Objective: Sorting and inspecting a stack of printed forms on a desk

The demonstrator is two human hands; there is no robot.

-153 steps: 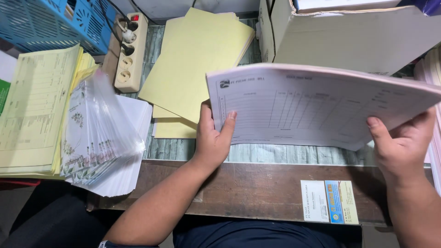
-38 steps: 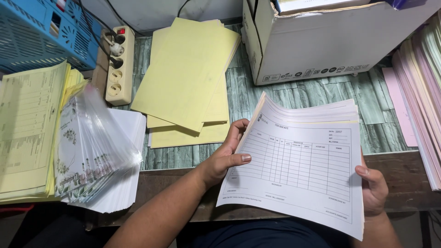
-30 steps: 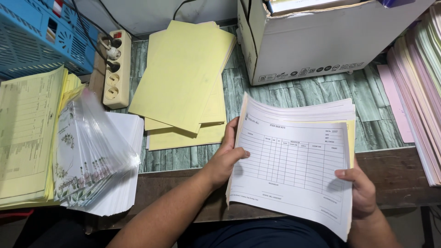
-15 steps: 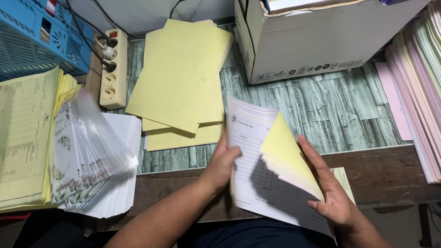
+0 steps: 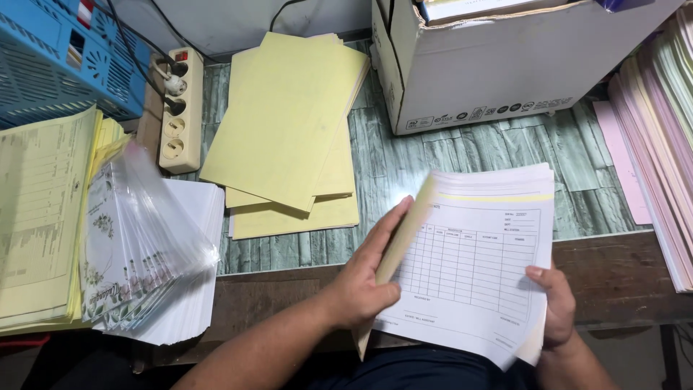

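A thick pad of printed forms [image 5: 473,260], white sheet on top with yellow and pink sheets beneath, lies in front of me over the table's wooden edge. My left hand [image 5: 368,278] grips the pad's left edge, fingers stretched along it, lifting that side. The pad's lower right corner is held by my right hand [image 5: 554,307], thumb on the top sheet.
Plain yellow sheets [image 5: 289,130] lie stacked at the back centre. A white carton [image 5: 505,65] stands behind the pad. Coloured paper stacks [image 5: 660,144] fill the right. On the left are plastic-sleeved cards [image 5: 141,238], yellow forms [image 5: 40,209], a power strip [image 5: 177,108] and a blue basket [image 5: 50,58].
Half a second ago my right hand was fanning up yellow and pink sheets. Now the pad is closed flat with the white form on top, and my left hand holds its left edge.
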